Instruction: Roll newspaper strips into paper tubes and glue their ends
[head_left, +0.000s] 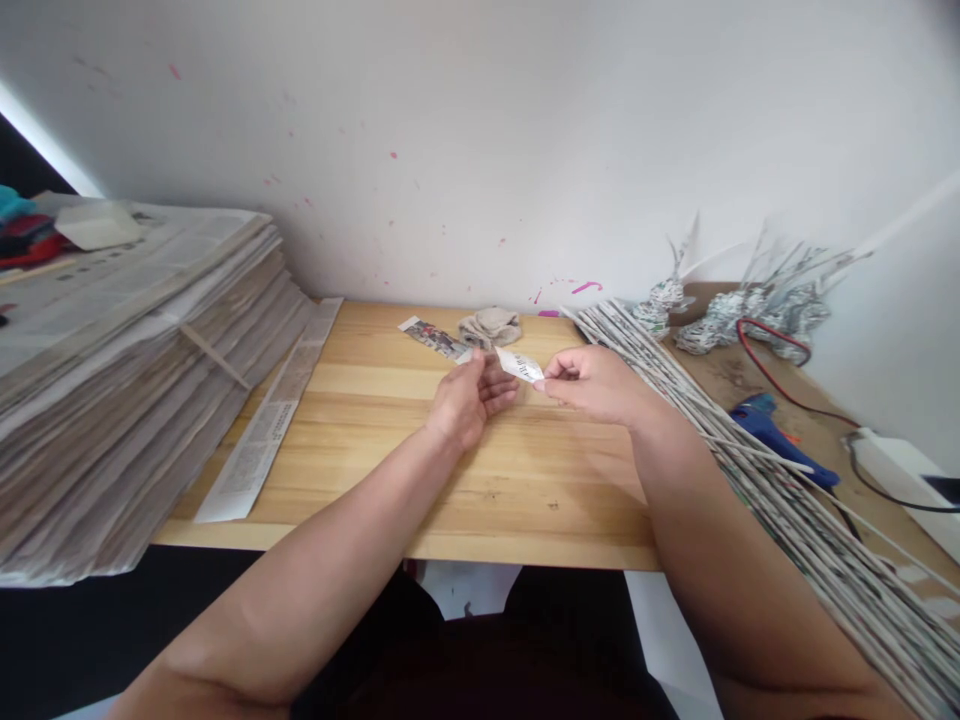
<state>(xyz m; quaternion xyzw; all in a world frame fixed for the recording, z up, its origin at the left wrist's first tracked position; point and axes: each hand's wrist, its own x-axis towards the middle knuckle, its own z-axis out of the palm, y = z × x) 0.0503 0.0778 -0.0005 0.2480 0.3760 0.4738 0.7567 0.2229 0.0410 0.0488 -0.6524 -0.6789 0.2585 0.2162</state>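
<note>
A printed newspaper strip (436, 338) stretches between my two hands above the wooden table. My left hand (469, 400) has its thumb up against the strip, with the fingers curled beneath it. At the strip's right end, my right hand (589, 385) pinches the tip between thumb and fingers. The strip's far left end reaches past my left hand, and its middle is partly hidden by the left thumb. Just behind the hands lies a crumpled beige cloth (491, 326). Another flat newspaper strip (274, 410) rests on the table to the left.
A tall newspaper stack (172, 350) stands on the left. Along the right runs a bundle of rolled paper sticks (750, 490), beside a blue glue gun (780, 435), a white power strip (904, 475) with cords and woven paper pieces (720, 318). A wall (465, 150) closes the back.
</note>
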